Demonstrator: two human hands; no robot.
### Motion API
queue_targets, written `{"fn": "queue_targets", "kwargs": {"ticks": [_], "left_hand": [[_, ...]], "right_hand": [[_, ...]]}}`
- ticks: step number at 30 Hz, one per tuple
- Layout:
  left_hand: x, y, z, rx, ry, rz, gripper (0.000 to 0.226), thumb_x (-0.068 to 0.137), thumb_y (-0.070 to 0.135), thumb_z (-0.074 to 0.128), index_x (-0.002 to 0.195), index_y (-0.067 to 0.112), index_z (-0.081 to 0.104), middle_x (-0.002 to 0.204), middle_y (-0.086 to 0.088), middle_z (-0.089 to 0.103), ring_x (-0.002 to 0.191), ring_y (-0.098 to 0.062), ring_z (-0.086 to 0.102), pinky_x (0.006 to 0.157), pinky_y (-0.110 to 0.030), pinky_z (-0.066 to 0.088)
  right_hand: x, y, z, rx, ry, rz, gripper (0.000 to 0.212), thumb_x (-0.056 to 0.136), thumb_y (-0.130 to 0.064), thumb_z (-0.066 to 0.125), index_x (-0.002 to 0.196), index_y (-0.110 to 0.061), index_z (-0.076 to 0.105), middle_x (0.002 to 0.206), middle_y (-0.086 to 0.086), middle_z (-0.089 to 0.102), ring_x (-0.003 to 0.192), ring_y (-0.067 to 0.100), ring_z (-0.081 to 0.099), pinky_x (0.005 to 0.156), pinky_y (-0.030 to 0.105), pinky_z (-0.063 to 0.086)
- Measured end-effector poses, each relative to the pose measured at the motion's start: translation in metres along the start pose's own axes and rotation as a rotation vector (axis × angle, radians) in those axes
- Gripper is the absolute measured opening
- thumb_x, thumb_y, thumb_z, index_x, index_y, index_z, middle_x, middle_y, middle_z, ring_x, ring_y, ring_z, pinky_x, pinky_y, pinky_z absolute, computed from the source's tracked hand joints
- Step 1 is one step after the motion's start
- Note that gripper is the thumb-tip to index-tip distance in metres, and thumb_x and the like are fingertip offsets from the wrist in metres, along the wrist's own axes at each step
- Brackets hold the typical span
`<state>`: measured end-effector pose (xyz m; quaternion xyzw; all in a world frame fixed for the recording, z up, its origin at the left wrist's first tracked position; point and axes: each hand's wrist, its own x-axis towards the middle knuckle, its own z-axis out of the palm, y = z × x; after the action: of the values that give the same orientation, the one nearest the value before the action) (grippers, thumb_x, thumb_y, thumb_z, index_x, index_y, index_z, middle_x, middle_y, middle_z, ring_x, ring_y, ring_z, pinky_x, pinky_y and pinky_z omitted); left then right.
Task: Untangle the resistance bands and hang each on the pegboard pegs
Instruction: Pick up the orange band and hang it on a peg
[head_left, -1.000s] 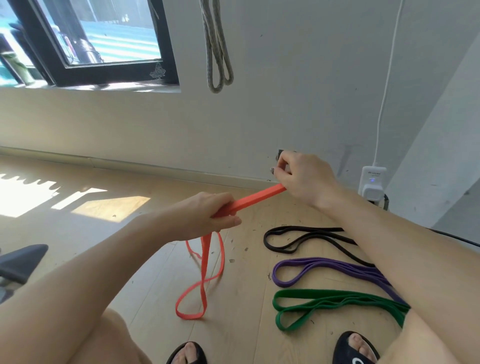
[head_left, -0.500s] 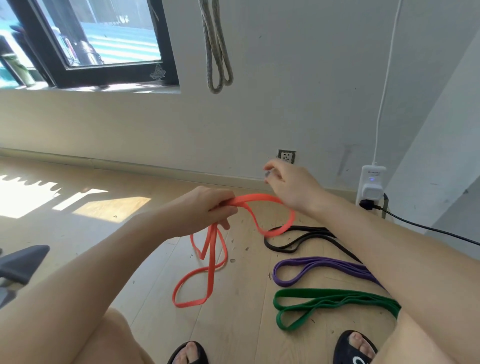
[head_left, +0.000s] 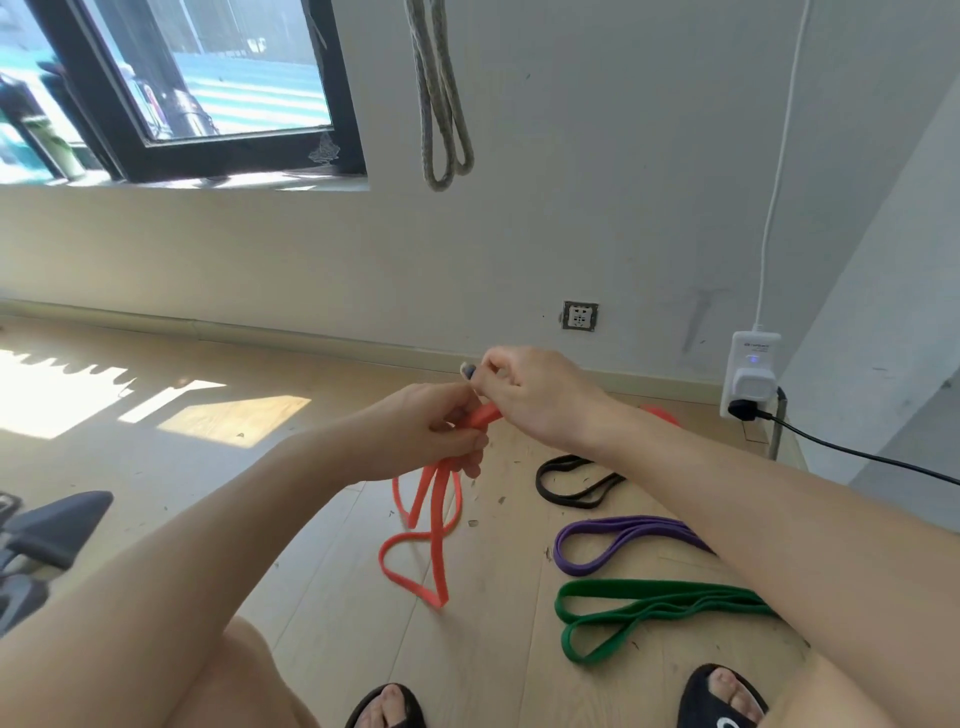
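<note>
Currently in hand: one orange band (head_left: 439, 499), my left hand (head_left: 431, 434) clenched round its gathered strands, my right hand (head_left: 530, 395) pinching the upper end just beside it; loops trail to the floor (head_left: 322, 597). Step, as I judge it: gathering this band, freed from the rest, before hanging. Next move calls for a peg; none visible. Bands counted: five. One black band (head_left: 574, 480), one purple band (head_left: 623, 540), one green band (head_left: 649, 608) lie apart on the floor; one grey band (head_left: 441, 104) hangs on the wall.

head cam | 1 wide-angle view | faces forward and down | near floor (head_left: 322, 597) | wall (head_left: 597, 208) ahead
</note>
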<state>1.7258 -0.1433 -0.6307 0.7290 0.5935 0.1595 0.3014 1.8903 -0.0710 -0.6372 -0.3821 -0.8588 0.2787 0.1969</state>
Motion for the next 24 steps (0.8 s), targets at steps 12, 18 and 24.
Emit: {"fn": "queue_targets", "kwargs": {"ticks": [12,18,24], "left_hand": [[0.003,-0.027,0.001,0.35,0.052,-0.058,0.02,0.104,0.033,0.051,0.094,0.017,0.042,0.08,0.0,0.059,0.066,-0.016,0.053,0.063,-0.03,0.044],[0.006,-0.016,-0.004,0.318,0.059,0.01,0.016,0.107,0.027,0.049,0.097,0.018,0.057,0.084,0.006,0.069,0.07,0.0,0.063,0.062,-0.013,0.043],[0.009,-0.019,-0.006,0.222,0.076,-0.005,0.009,0.1,0.024,0.062,0.094,0.02,0.067,0.079,0.009,0.076,0.074,0.0,0.072,0.072,-0.021,0.056]], "right_hand": [[0.005,0.038,-0.059,0.139,0.375,0.115,0.028,0.096,-0.043,0.065,0.08,-0.019,0.062,0.057,-0.008,0.063,0.05,0.012,0.049,0.054,0.03,0.038],[-0.006,0.067,-0.055,-0.016,0.231,0.193,0.024,0.1,-0.037,0.059,0.086,-0.018,0.065,0.063,0.001,0.066,0.055,0.011,0.054,0.058,0.031,0.038],[-0.005,0.069,-0.036,-0.033,0.048,0.221,0.015,0.104,-0.025,0.052,0.096,-0.02,0.063,0.071,-0.003,0.073,0.077,0.015,0.068,0.065,0.025,0.045]]}}
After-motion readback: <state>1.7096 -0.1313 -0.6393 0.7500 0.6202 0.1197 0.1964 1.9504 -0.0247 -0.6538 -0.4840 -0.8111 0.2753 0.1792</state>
